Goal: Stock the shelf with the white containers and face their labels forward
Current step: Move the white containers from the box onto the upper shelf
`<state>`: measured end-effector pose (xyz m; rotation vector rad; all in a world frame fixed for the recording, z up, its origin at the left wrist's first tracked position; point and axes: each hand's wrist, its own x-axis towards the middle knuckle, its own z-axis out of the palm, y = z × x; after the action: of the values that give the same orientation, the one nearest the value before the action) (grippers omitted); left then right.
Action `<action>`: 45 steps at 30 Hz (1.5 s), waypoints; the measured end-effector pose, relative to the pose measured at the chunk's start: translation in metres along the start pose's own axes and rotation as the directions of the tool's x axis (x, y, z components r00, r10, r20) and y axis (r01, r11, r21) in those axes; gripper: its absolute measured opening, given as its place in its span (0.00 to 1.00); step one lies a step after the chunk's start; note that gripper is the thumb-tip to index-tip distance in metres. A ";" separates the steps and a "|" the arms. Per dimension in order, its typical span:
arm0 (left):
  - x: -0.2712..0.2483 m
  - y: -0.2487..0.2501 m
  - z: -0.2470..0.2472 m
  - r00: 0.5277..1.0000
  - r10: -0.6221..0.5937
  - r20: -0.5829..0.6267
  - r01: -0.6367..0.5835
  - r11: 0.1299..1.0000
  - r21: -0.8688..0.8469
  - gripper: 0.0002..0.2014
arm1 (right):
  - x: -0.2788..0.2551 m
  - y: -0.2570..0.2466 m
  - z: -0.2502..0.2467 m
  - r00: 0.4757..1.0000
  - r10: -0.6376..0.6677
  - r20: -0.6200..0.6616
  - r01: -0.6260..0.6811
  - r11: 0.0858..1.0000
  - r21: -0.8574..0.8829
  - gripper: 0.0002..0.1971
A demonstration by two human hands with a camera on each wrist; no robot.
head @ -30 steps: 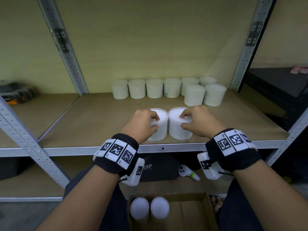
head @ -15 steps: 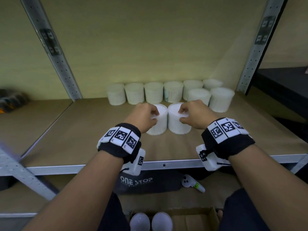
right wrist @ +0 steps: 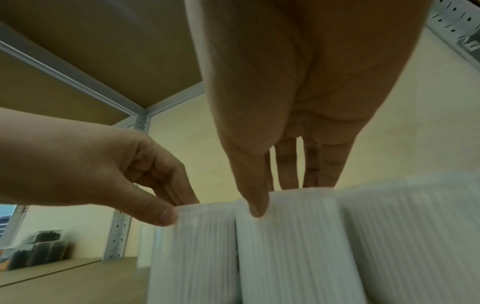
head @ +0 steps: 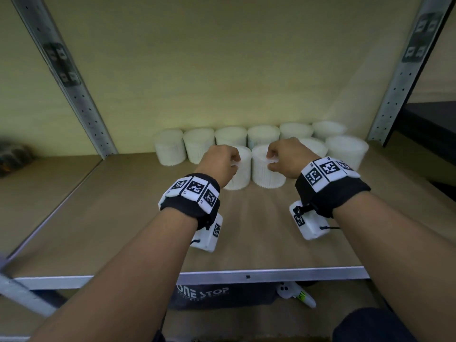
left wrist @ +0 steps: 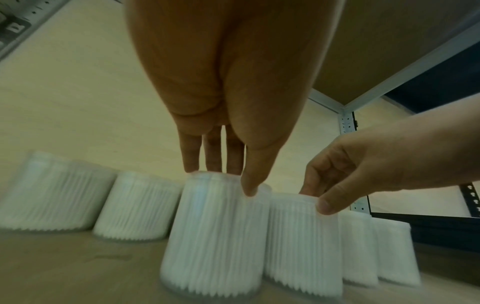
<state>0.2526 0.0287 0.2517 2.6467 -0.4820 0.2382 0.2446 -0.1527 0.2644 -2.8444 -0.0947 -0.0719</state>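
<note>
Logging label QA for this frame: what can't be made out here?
- Labels: blur in both wrist views hides print on the left container and right container.
- Back row: too small in head view.
- Left hand, right hand cover the tops.

Both forearms extended forward, left hand (head: 219,162) and right hand (head: 287,156) knuckles-up, fingers (left wrist: 249,179) pinching downward.

Your pictures are dim and yellowish; tubs (left wrist: 215,236) beneath your fingers smear with blur, and edges bend.
</note>
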 end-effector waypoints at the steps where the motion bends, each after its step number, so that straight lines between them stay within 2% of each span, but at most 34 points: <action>1: 0.004 -0.001 0.001 1.000 0.000 -0.002 0.000 1.000 -0.002 0.13 | 0.004 0.001 0.000 1.000 0.003 -0.002 -0.003 1.000 0.001 0.17; 13: 0.020 -0.011 0.012 0.999 0.006 -0.044 -0.008 1.000 -0.029 0.13 | 0.015 0.002 0.009 0.999 -0.018 -0.037 0.016 0.998 -0.059 0.18; 19: 0.007 -0.007 -0.002 1.000 -0.021 0.021 0.022 0.998 -0.053 0.18 | 0.002 -0.004 0.007 0.999 0.026 0.027 -0.023 0.993 -0.119 0.23; 22: -0.012 -0.005 -0.007 0.999 -0.021 -0.033 0.018 0.997 -0.076 0.19 | -0.012 -0.008 0.003 0.999 -0.036 0.008 0.036 0.991 -0.126 0.31; 24: -0.028 -0.002 -0.010 0.999 -0.034 -0.036 0.032 0.998 -0.058 0.20 | -0.026 -0.013 0.002 0.999 -0.053 -0.014 0.051 0.994 -0.093 0.31; 27: -0.055 -0.002 -0.017 0.998 -0.067 0.023 0.068 0.997 -0.034 0.23 | -0.054 -0.024 0.006 0.999 -0.052 0.003 0.052 0.997 -0.062 0.28; 31: -0.098 -0.005 -0.028 0.977 -0.136 0.162 0.139 0.990 -0.008 0.26 | -0.099 -0.038 0.018 0.997 -0.075 0.010 0.076 0.997 -0.032 0.25; 37: -0.173 -0.006 -0.030 0.973 -0.124 0.197 0.129 0.991 -0.014 0.22 | -0.160 -0.052 0.050 0.992 -0.125 0.001 0.125 0.991 0.046 0.21; 40: -0.204 -0.008 -0.021 0.975 -0.100 0.201 0.110 0.993 -0.041 0.17 | -0.185 -0.060 0.065 0.989 -0.149 -0.010 0.149 0.986 0.077 0.19; 45: -0.239 -0.019 0.004 0.949 -0.095 0.301 0.118 0.991 -0.060 0.13 | -0.217 -0.070 0.091 0.983 -0.183 -0.016 0.183 0.977 0.107 0.14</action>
<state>0.0394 0.1137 0.1836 2.6319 -0.4299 -0.2138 0.0273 -0.0719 0.1844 -2.7200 -0.3486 -0.1108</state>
